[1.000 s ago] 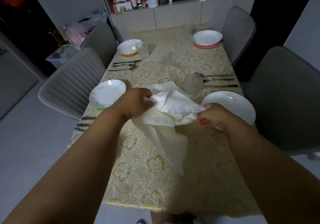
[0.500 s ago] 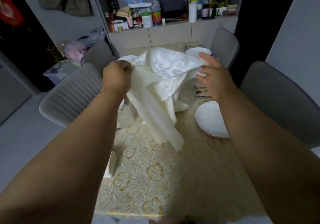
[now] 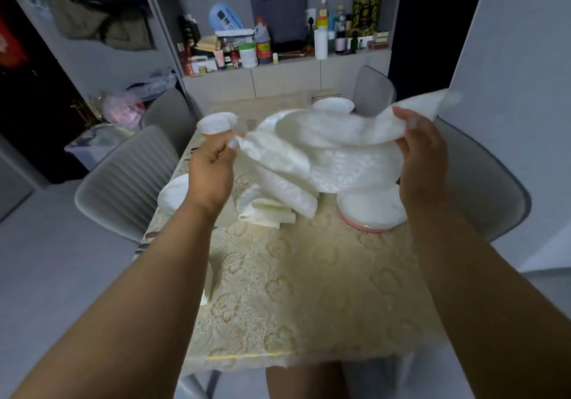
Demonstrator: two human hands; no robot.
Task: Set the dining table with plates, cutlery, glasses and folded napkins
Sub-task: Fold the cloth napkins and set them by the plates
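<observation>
Left hand (image 3: pixel 213 170) thumb and fingers pinch one edge of the white napkin (image 3: pixel 324 148), right hand (image 3: pixel 421 157) curled on the other; I've got it stretched in air over the table (image 3: pixel 309 290), above the pink-rimmed plate (image 3: pixel 370 216)

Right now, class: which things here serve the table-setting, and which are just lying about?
Job in hand:
napkin, held by left hand and right hand
spare napkins
plates

Lying about:
shelf bottles
plastic bags
hanging clothes
</observation>
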